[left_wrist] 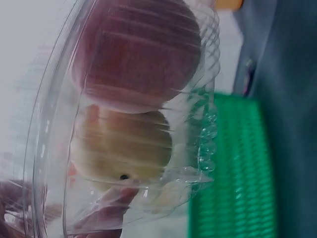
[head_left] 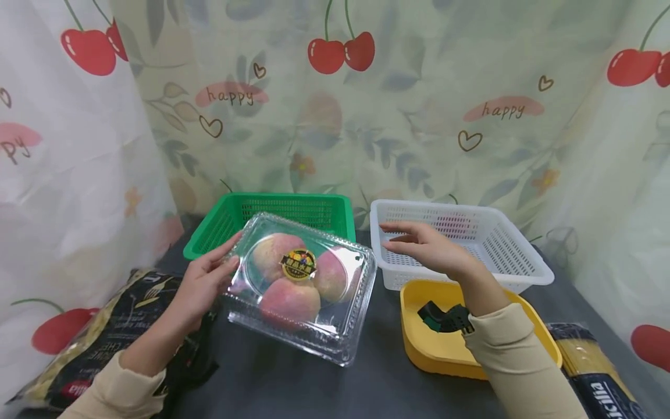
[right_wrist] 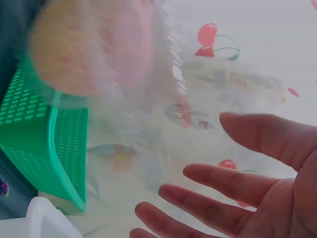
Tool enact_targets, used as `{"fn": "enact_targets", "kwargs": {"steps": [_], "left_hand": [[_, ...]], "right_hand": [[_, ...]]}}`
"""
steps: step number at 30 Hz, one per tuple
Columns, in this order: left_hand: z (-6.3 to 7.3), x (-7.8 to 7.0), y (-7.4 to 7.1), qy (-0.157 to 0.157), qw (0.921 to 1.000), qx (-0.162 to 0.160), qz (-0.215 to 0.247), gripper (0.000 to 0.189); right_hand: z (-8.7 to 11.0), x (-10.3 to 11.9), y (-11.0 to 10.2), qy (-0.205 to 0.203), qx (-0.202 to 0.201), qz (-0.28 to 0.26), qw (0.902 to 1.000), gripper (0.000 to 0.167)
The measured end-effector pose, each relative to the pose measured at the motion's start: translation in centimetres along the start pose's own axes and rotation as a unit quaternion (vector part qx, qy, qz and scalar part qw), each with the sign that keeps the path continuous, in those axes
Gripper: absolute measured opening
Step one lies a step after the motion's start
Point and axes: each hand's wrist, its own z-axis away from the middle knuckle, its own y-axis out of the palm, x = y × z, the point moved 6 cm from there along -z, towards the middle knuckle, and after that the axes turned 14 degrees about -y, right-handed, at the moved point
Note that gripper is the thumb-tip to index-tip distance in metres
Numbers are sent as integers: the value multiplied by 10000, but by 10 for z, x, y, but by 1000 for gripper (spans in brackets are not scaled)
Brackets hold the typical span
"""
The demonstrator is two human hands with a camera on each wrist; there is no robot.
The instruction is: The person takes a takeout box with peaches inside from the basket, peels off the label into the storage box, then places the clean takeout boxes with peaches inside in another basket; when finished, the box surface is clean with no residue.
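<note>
My left hand (head_left: 205,283) grips the left edge of a clear plastic box of peaches (head_left: 293,337), which is tilted and held up in front of the green basket (head_left: 209,233). Several pink and yellow peaches (head_left: 289,302) show through the lid, which bears a round black and gold sticker (head_left: 298,265). In the left wrist view the fingers show through the clear plastic beside a peach (left_wrist: 124,144). My right hand (head_left: 426,247) holds nothing, its fingers extended over the front left of the white basket (head_left: 471,279). The right wrist view shows that hand's fingers spread apart from the box.
A yellow basin (head_left: 434,355) stands in front of the white basket. At the right lies a pasta packet (head_left: 591,361). A large black and gold bag (head_left: 125,314) lies at the left on the dark tabletop (head_left: 282,384). A printed curtain (head_left: 335,134) hangs behind the baskets.
</note>
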Motion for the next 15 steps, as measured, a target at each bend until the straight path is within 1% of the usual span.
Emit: {"fn": "enact_targets", "kwargs": {"steps": [2,5,7,9,12,15], "left_hand": [[7,8,6,-50,10000,-17,57,49],[15,16,15,5,9998,-80,162,50],[18,23,21,-67,9995,-37,291,52],[21,31,27,-282,9987,17,416,53],[26,47,35,-782,9951,92,606,52],[30,60,43,-1082,9911,125,759,51]], "right_hand": [[4,4,0,-61,27,54,10000,53],[8,8,0,-86,39,70,9999,52],[9,9,2,-86,58,104,9999,51],[9,10,5,-101,126,99,9998,50],[7,11,11,-144,290,132,9994,50],[5,12,17,-172,418,129,9989,49]]}}
